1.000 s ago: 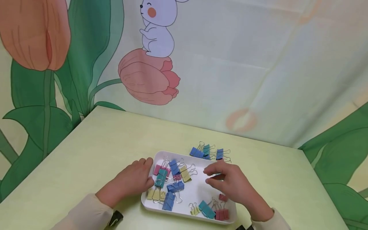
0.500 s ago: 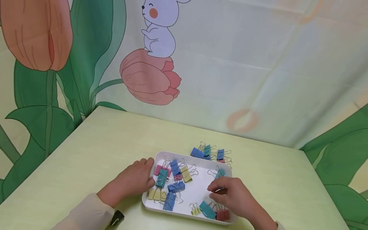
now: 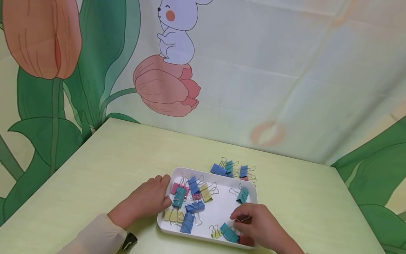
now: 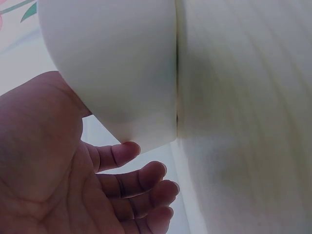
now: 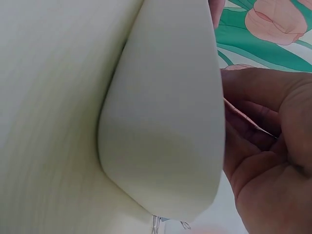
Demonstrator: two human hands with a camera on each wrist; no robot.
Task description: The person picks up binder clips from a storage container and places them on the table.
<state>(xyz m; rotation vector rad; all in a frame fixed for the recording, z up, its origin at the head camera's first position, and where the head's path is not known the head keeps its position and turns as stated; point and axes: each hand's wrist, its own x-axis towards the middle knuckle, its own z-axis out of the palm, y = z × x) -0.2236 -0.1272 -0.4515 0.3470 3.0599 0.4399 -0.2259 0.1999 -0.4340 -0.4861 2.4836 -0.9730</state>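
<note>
One white tray [image 3: 219,211] is resting on the pale table [image 3: 133,151], with binder clips lying inside it and beyond its far wall. In the left half, at least eight are lying overlapped: three blue clips [image 3: 187,223], two pink clips [image 3: 174,188], two yellow clips [image 3: 207,193] and one teal clip [image 3: 179,197]. Beyond the far wall, at least five are sitting on the table: three blue pieces [image 3: 219,169], one teal piece [image 3: 229,165] and one red piece [image 3: 245,179], the rim partly covering them. In the right half, four are showing: one small yellow clip [image 3: 216,233], two teal units [image 3: 229,233] and one red clip [image 3: 246,241], partly covered. The left hand [image 3: 142,197] is gripping the tray's left end, its thumb passing over the rim and its index fingertip touching the outer corner. The right hand [image 3: 258,225] is bending over the right half, palm down, thumb and fingertips pointing left and nearly meeting above the red clip; whether they are clamping anything, the views are not showing clearly.
</note>
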